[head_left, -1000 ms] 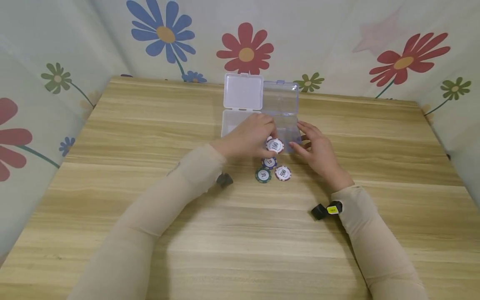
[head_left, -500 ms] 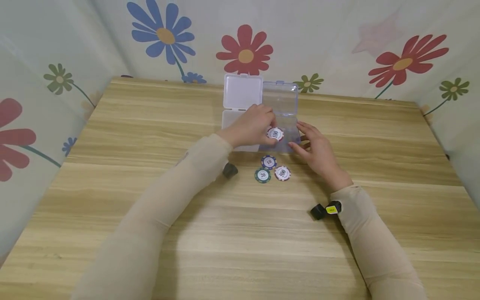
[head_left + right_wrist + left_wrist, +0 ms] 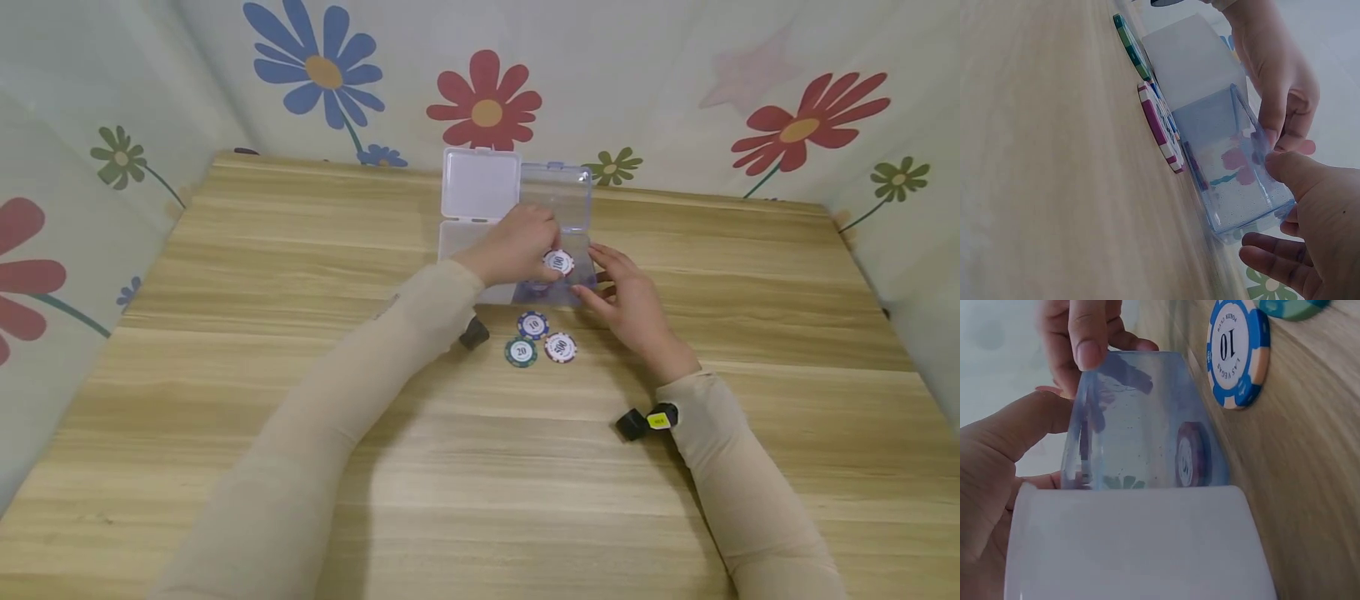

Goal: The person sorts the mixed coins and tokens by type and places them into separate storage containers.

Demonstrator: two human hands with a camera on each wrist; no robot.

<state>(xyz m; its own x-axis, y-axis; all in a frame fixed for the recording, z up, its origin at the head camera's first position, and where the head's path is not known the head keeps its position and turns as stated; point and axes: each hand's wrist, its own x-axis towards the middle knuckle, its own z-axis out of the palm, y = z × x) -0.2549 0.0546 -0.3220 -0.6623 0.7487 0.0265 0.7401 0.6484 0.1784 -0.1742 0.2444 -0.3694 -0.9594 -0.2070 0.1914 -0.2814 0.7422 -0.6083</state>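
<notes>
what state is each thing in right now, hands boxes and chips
left hand: pinches the 100 chip over the clear box
100 chip: held, off the table
right hand: fingers relaxed, touching the clear box's edge
clear box: lid open; one purple chip inside
white box: lid open
10 chip: flat on the table
20 chip: flat on the table
500 chip: flat on the table

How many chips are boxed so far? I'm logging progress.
Done: one purple chip already lies in the clear blue box. In hand: the left hand pinches the 100 chip over it; the right hand steadies the box. Left: the 10, 20 and 500 chips.
</notes>
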